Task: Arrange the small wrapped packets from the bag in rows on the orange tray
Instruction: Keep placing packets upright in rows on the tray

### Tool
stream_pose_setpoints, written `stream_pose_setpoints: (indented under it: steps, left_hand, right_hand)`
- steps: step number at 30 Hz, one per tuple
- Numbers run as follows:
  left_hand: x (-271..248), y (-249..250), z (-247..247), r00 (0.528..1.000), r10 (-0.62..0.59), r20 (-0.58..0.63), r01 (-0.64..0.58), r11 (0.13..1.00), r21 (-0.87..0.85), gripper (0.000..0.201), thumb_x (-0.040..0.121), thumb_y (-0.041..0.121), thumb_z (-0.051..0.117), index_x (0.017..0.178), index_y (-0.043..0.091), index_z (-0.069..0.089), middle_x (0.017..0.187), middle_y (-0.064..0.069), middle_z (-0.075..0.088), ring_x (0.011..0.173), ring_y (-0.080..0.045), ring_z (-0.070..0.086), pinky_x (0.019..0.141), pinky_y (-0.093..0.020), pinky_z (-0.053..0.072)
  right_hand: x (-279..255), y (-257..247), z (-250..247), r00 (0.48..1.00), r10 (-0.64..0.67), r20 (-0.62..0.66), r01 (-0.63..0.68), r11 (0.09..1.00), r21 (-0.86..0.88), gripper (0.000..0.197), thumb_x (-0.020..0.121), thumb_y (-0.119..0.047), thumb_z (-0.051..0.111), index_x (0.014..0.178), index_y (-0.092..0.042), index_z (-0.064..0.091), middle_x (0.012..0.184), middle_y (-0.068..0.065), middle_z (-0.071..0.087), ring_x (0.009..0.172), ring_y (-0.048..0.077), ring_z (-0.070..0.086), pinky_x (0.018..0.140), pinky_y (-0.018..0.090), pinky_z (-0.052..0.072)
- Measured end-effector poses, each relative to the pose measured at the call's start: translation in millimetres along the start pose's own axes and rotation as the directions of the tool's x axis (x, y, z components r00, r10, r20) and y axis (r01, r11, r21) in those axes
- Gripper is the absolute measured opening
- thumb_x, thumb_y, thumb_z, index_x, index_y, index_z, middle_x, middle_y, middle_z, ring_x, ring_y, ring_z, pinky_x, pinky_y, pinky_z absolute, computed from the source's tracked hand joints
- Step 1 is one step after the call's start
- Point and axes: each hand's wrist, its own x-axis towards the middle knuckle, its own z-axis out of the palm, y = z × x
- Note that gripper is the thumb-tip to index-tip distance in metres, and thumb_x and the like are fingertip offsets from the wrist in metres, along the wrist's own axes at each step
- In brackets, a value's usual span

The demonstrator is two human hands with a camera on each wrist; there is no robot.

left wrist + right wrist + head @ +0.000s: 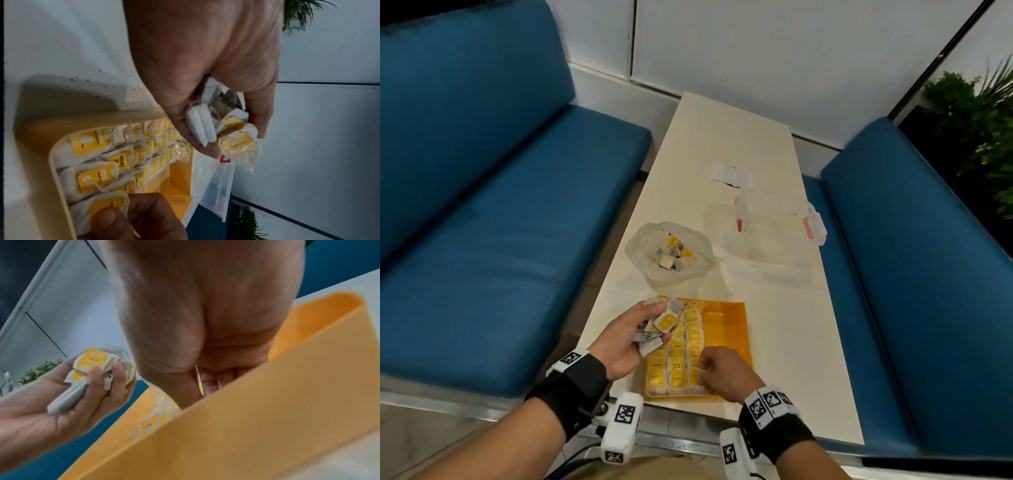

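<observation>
The right hand (723,373) is pinching a small white-and-yellow wrapped packet (107,205) at the near edge of the shallow orange plastic tray (745,346); the left hand (631,337) is gripping a loose bunch of packets (659,323), which could spill onto the finished rows.

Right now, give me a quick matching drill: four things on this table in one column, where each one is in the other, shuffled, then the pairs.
Things:
1. left hand
2. right hand
3. plastic bag
4. clear container

Places or states:
A. far right on the table, red latches
B. holding a bunch of packets
C. just beyond the orange tray, open, packets inside
D. at the tray's near rows, on a packet

Pairs: 1-B, 2-D, 3-C, 4-A
</observation>
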Motion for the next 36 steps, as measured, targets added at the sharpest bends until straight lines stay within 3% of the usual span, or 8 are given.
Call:
stream_pose_setpoints:
  steps: [7, 14, 17, 21, 25, 27, 31, 36]
  left_hand:
    - [1, -6, 1, 1.000, -0.004, 0.002, 0.004, 1.000, 0.027, 0.040, 0.080, 0.017, 0.076, 0.116, 0.007, 0.063, 0.107, -0.017, 0.069, 0.090, -0.026, 0.070, 0.065, -0.032, 0.061]
    - [4, -9, -2, 1.000, -0.005, 0.002, 0.005, 0.998, 0.066, 0.036, 0.083, 0.017, 0.076, 0.115, 0.007, 0.062, 0.103, -0.015, 0.071, 0.087, -0.026, 0.071, 0.068, -0.032, 0.062]
    - [5, -8, -4, 1.000, -0.005, 0.005, 0.005, 0.997, 0.071, 0.036, 0.083, 0.017, 0.077, 0.115, 0.007, 0.062, 0.103, -0.015, 0.071, 0.088, -0.026, 0.071, 0.068, -0.033, 0.061]
    - [5, -8, -5, 1.000, -0.005, 0.006, 0.004, 0.997, 0.081, 0.036, 0.085, 0.016, 0.077, 0.116, 0.007, 0.062, 0.104, -0.016, 0.071, 0.090, -0.026, 0.071, 0.069, -0.033, 0.061]
    - [5, -9, -6, 1.000, -0.001, 0.007, 0.001, 0.995, 0.098, 0.035, 0.084, 0.016, 0.077, 0.115, 0.007, 0.063, 0.102, -0.014, 0.072, 0.088, -0.025, 0.072, 0.071, -0.033, 0.061]
    - [6, -9, -7, 1.000, 0.000, 0.002, 0.000, 0.995, 0.104, 0.036, 0.084, 0.016, 0.077, 0.116, 0.008, 0.064, 0.103, -0.014, 0.072, 0.088, -0.025, 0.073, 0.071, -0.033, 0.061]
    - [5, -9, -6, 1.000, 0.001, -0.003, -0.001, 0.994, 0.109, 0.039, 0.082, 0.017, 0.079, 0.116, 0.007, 0.064, 0.104, -0.015, 0.073, 0.088, -0.025, 0.072, 0.072, -0.033, 0.062]
    - [5, -8, -6, 1.000, -0.001, -0.007, 0.002, 0.994, 0.107, 0.036, 0.082, 0.017, 0.078, 0.114, 0.007, 0.066, 0.103, -0.014, 0.073, 0.086, -0.024, 0.073, 0.073, -0.033, 0.061]
  right_hand:
    - [5, 3, 16, 0.994, 0.005, -0.105, -0.012, 0.998, -0.065, 0.008, 0.082, -0.019, 0.066, 0.086, -0.024, 0.061, 0.093, 0.002, 0.067, 0.083, 0.021, 0.068, 0.075, 0.036, 0.056]
    - [10, 6, 21, 0.979, -0.066, -0.191, 0.027, 0.979, -0.200, 0.015, 0.092, -0.021, 0.060, 0.106, -0.020, 0.061, 0.111, 0.005, 0.057, 0.100, 0.023, 0.058, 0.080, 0.032, 0.047]
    - [8, 4, 23, 0.972, -0.056, -0.230, 0.018, 0.986, -0.165, 0.012, 0.091, -0.020, 0.062, 0.097, -0.022, 0.053, 0.106, 0.004, 0.060, 0.094, 0.021, 0.058, 0.072, 0.030, 0.044]
    - [6, 5, 22, 0.973, -0.051, -0.224, 0.019, 0.989, -0.144, 0.033, 0.086, -0.019, 0.067, 0.071, -0.030, 0.039, 0.093, 0.002, 0.060, 0.084, 0.019, 0.056, 0.069, 0.031, 0.046]
    - [7, 4, 15, 0.988, -0.027, -0.150, 0.008, 0.992, -0.127, 0.019, 0.077, -0.017, 0.071, 0.074, -0.026, 0.055, 0.087, -0.005, 0.059, 0.079, 0.012, 0.056, 0.063, 0.021, 0.045]
    - [7, 5, 13, 0.995, -0.017, -0.097, 0.005, 0.992, -0.127, 0.023, 0.072, -0.017, 0.077, 0.075, -0.026, 0.056, 0.086, -0.007, 0.058, 0.077, 0.011, 0.056, 0.057, 0.018, 0.041]
    - [11, 5, 16, 0.999, -0.013, -0.050, 0.007, 0.991, -0.131, 0.035, 0.069, -0.019, 0.085, 0.069, -0.028, 0.051, 0.084, -0.009, 0.057, 0.077, 0.011, 0.055, 0.056, 0.018, 0.038]
    - [10, 2, 10, 1.000, -0.011, -0.025, 0.007, 0.992, -0.129, 0.030, 0.068, -0.020, 0.083, 0.069, -0.028, 0.054, 0.090, -0.006, 0.062, 0.081, 0.013, 0.059, 0.061, 0.022, 0.046]
